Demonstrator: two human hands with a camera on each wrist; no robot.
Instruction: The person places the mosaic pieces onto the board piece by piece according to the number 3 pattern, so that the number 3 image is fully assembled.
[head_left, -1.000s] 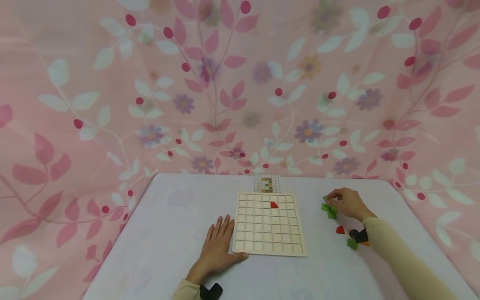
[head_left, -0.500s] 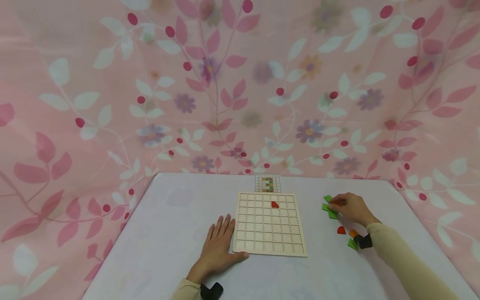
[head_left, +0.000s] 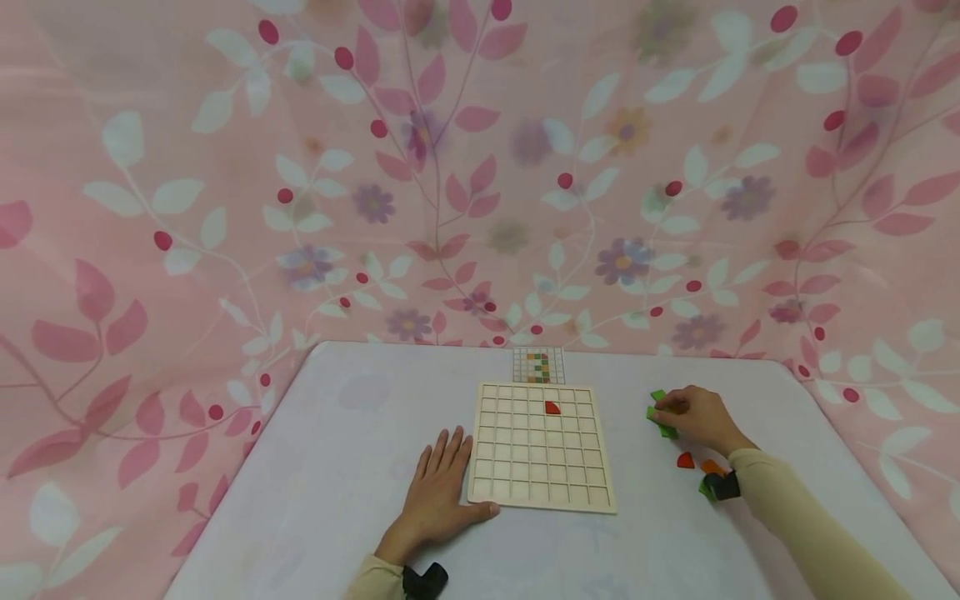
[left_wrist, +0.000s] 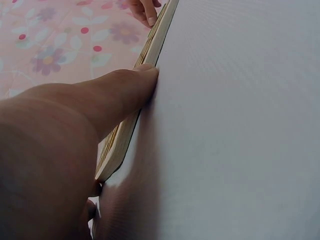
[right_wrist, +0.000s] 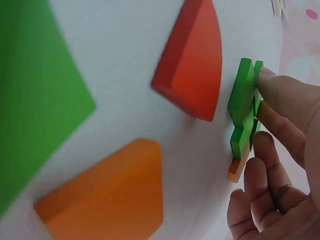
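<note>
The right hand (head_left: 697, 417) pinches a green tile (right_wrist: 258, 69) between thumb and index on the table (head_left: 360, 442), right of the board (head_left: 538, 450); the left hand (head_left: 435, 496) lies spread, thumb against the board. The tile looks light, stiff, perhaps smooth; its opposite edges should grip best.

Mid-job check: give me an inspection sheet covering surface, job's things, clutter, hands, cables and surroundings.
Surface: table with a white top.
Job's things: gridded board with one seated red piece; pattern card beyond its far edge; green pieces, orange pieces and a loose red piece to the right.
Clutter: nothing seen.
Hands: left hand spread at the board's near-left corner, touching its edge; right hand at the green pieces, grip unclear.
Cables: nothing seen.
Surroundings: pink floral backdrop behind the table.
</note>
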